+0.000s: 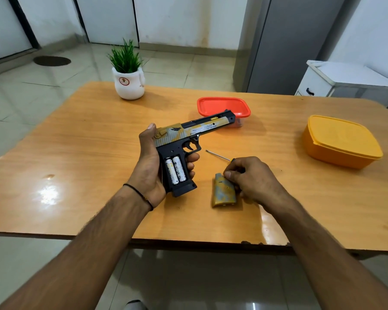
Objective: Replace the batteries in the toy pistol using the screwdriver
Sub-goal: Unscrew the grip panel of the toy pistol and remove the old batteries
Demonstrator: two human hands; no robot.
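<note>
My left hand (149, 162) grips the toy pistol (188, 139) by its handle, above the table, barrel pointing right and away. The handle's battery bay is uncovered and two white batteries (175, 169) sit side by side in it. My right hand (253, 177) holds the screwdriver (217, 154), whose thin metal shaft sticks out to the upper left; the handle is hidden in my fist. The same hand's fingertips touch the gold battery cover (223, 194), which lies on the wooden table (99, 153) right of the pistol.
A red-lidded container (223, 106) stands behind the pistol's barrel. A yellow lidded box (341, 140) sits at the right. A white pot with a green plant (128, 82) stands at the table's far edge. The table's near edge runs just below my wrists.
</note>
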